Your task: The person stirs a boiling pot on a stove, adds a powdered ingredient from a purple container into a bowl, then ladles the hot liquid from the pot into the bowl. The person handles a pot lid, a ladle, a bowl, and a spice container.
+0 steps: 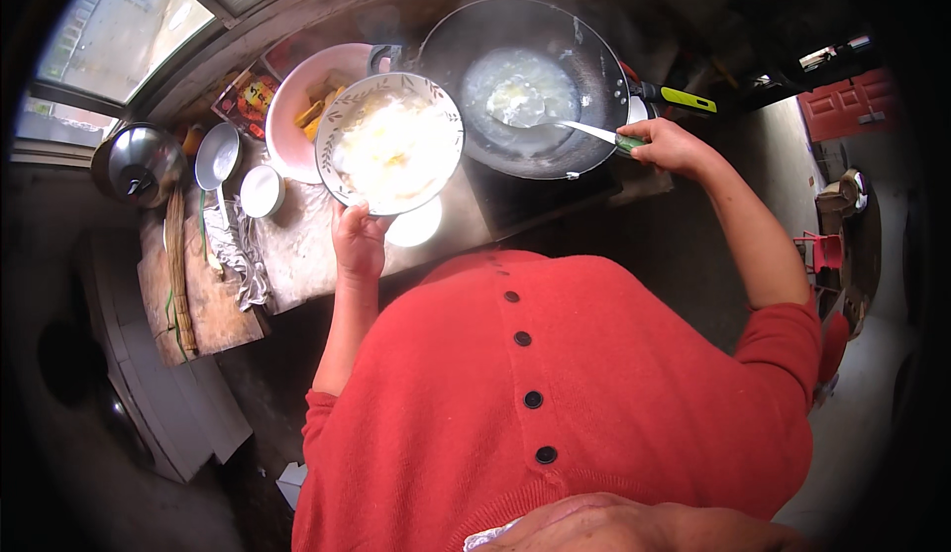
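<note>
My left hand [358, 244] grips the near rim of a white bowl [332, 130] with a leaf pattern. Pale food [394, 151] lies in the bowl, partly washed out by glare. In my right hand [665, 147] is the green handle of a metal ladle [587, 129]. Its head dips into the cloudy liquid [520, 80] in a large dark wok [449, 39], where whitish bits gather around it. Steam rises at the wok's far side. The bowl is held just left of the wok, overlapping a pink basin.
Behind the bowl stands the pink basin [286, 117] with yellowish pieces inside. Further left are a small white bowl [261, 191], a grey ladle [218, 157], a shiny metal lid [145, 164] and a bundle of thin sticks [176, 277]. The wok's black and lime-green handle [687, 99] juts right.
</note>
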A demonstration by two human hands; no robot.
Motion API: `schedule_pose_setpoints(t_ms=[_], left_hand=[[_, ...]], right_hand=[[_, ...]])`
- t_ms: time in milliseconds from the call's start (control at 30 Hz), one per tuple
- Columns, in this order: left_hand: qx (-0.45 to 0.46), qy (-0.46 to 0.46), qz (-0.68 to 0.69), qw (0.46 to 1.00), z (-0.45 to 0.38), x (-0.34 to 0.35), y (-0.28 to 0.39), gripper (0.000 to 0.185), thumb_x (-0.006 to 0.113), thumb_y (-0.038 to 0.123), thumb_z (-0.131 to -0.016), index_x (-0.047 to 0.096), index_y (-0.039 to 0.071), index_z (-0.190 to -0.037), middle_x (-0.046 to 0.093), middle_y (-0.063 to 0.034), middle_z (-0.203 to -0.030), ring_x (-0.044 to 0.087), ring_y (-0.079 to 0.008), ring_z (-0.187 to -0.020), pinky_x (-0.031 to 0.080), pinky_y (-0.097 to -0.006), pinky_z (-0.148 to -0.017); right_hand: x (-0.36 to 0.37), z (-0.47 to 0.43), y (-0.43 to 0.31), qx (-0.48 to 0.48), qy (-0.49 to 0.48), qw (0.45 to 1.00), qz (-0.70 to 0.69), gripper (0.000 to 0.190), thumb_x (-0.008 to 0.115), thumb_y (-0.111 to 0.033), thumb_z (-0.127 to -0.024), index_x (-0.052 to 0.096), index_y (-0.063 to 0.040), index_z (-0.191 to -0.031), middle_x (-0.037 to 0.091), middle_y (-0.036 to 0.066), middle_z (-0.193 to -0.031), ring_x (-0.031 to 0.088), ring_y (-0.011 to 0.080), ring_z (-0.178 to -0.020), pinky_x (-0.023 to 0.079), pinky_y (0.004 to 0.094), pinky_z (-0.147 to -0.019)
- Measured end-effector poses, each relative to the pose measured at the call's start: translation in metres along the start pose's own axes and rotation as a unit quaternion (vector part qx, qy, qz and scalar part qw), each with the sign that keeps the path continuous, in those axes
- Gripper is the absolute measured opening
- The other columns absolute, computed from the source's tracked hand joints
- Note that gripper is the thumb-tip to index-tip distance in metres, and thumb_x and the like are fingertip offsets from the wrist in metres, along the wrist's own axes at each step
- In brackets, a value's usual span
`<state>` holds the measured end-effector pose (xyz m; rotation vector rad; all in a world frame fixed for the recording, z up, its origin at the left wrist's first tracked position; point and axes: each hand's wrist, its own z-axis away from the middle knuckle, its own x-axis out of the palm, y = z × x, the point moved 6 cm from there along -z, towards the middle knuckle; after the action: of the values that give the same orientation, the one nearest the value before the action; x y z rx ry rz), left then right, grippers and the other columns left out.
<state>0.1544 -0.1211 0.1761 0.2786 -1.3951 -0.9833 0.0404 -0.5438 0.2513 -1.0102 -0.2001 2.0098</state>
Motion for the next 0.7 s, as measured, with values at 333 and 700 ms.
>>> schedule_pose_setpoints(t_ms=[333, 700], left_hand=[[-0.014, 0.002, -0.010, 1.000, -0.012, 0.007, -0.008, 0.051, 0.044, 0.006, -0.080, 0.035, 0.005, -0.130, 0.048, -0.0138, -0.127, 0.050, -0.0292, -0.115, 0.046, -0.0482, -0.093], [-0.011, -0.009, -0.032, 0.999, -0.022, 0.026, -0.010, 0.041, 0.044, 0.004, -0.081, 0.036, 0.004, -0.122, 0.051, -0.0164, -0.120, 0.055, -0.0293, -0.108, 0.047, -0.0472, -0.091]], right_hand=[[-0.005, 0.014, 0.013, -0.027, 0.031, 0.999, -0.001, 0.044, 0.056, -0.006, -0.081, 0.055, -0.008, -0.125, 0.055, 0.003, -0.069, 0.048, 0.0106, -0.055, 0.041, 0.0264, -0.051], [-0.054, 0.082, -0.061, -0.057, 0.090, 0.994, -0.005, 0.044, 0.055, -0.003, -0.081, 0.055, -0.008, -0.124, 0.057, -0.002, -0.079, 0.044, 0.0038, -0.055, 0.038, 0.0202, -0.047]])
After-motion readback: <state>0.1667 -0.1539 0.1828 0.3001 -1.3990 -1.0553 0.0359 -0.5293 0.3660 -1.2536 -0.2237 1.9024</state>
